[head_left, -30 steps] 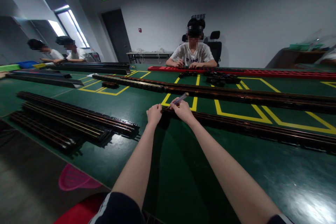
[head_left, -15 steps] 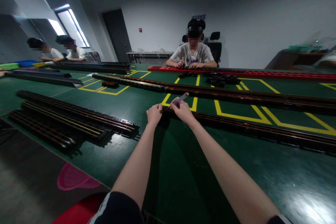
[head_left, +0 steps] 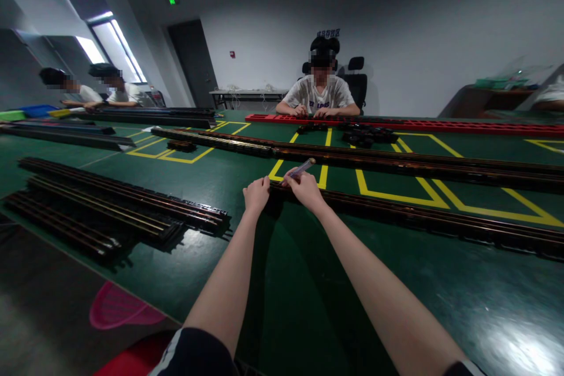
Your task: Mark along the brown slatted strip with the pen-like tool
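Both my arms reach forward over a green table (head_left: 286,305). My left hand (head_left: 257,192) is closed at the left end of a long dark rail (head_left: 423,218) that runs off to the right. Right beside it, my right hand (head_left: 303,188) is shut on a small clear, purple-tinted pen-like tool (head_left: 302,168), its tip down at the rail's end. What my left fingers hold, if anything, is hidden.
A stack of dark rails (head_left: 114,205) lies to the left. More long rails (head_left: 396,158) and a red rail (head_left: 440,126) cross the table beyond, over yellow floor-style markings (head_left: 396,188). A person (head_left: 318,91) sits opposite; two others sit at far left (head_left: 110,88). A pink object (head_left: 117,312) lies below the table edge.
My hands stay at the rail's end with the tool; the view has shifted slightly to the right and up, nothing else moved.
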`<state>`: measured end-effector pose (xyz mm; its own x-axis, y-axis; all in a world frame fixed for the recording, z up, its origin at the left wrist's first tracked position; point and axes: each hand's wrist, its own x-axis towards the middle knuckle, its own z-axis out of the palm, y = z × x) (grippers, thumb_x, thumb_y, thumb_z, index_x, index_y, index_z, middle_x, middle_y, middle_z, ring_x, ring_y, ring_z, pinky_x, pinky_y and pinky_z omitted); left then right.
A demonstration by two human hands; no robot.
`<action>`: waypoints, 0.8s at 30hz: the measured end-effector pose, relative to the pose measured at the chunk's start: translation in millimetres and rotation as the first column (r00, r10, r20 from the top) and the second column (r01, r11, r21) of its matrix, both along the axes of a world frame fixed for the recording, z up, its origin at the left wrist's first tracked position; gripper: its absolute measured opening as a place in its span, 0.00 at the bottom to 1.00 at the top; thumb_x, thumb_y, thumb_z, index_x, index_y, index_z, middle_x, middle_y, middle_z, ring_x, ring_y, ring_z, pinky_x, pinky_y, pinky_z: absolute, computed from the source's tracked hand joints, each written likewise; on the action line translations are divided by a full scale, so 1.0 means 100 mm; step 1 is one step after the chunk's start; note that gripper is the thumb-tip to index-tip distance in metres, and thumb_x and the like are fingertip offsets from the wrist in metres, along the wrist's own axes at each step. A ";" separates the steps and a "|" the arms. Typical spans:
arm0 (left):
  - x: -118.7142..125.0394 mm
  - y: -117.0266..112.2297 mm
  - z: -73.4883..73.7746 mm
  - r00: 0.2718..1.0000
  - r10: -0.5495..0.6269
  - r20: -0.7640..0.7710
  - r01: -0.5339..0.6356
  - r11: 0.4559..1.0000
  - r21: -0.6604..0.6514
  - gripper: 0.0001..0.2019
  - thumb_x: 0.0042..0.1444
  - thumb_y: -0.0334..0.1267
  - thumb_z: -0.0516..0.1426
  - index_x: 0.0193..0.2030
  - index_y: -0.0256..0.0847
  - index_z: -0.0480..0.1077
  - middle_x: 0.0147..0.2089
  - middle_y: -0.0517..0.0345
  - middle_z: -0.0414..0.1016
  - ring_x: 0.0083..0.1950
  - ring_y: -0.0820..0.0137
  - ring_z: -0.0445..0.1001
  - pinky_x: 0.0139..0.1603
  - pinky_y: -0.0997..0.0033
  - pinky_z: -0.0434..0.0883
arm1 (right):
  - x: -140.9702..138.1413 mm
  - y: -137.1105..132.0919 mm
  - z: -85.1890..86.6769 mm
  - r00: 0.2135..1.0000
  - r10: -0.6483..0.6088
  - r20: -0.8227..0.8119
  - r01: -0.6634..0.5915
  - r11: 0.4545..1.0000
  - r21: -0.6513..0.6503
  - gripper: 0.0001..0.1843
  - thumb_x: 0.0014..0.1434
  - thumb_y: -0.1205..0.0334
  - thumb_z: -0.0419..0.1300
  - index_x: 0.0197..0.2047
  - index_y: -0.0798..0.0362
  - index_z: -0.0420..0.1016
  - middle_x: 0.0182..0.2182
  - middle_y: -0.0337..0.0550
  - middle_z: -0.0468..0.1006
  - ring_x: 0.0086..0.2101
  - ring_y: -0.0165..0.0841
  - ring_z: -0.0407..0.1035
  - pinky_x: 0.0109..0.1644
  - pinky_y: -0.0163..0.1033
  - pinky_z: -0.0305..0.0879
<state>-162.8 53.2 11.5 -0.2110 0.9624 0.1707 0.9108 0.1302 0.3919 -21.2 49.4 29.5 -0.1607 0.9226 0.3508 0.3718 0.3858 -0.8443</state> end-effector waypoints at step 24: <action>-0.06 0.05 -0.08 0.927 0.134 0.351 -0.213 0.957 0.197 0.16 0.54 0.29 0.51 0.47 0.36 0.74 0.41 0.50 0.79 0.44 0.65 0.76 0.47 0.70 0.68 | 0.29 -0.09 0.01 0.995 -0.073 0.066 0.070 0.997 0.046 0.07 0.60 0.67 0.56 0.30 0.54 0.73 0.30 0.44 0.81 0.35 0.35 0.75 0.45 0.40 0.68</action>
